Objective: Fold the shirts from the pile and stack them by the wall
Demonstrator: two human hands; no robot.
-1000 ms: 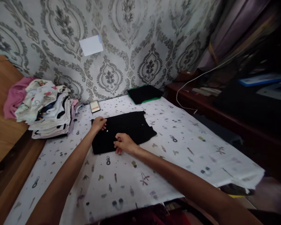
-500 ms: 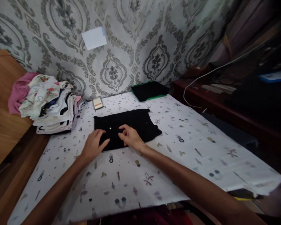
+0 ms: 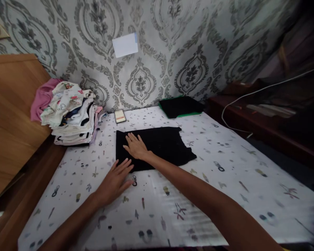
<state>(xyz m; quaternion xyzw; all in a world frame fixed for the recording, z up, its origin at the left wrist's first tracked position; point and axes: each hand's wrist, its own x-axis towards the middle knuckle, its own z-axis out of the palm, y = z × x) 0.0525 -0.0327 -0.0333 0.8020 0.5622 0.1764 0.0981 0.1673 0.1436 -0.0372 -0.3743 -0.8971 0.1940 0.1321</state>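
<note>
A folded black cloth (image 3: pixel 164 146) lies flat on the white patterned sheet (image 3: pixel 151 188). My right hand (image 3: pixel 136 146) rests palm down on its left part, fingers stretched out and holding nothing. Nearer to me, my left hand (image 3: pixel 117 179) is spread at the cloth's near left corner, its fingertips over the edge and the palm over the sheet.
A tall pile of folded clothes (image 3: pixel 73 108) stands at the left beside a wooden panel (image 3: pixel 13 115). At the back lie a small card (image 3: pixel 120 116) and another black cloth (image 3: pixel 181 106) with green edges. A white cable (image 3: pixel 230 97) hangs at the right.
My right hand has flattened out and moved onto the left part of the cloth. My left hand has drawn back toward the near corner. The view has shifted a little.
</note>
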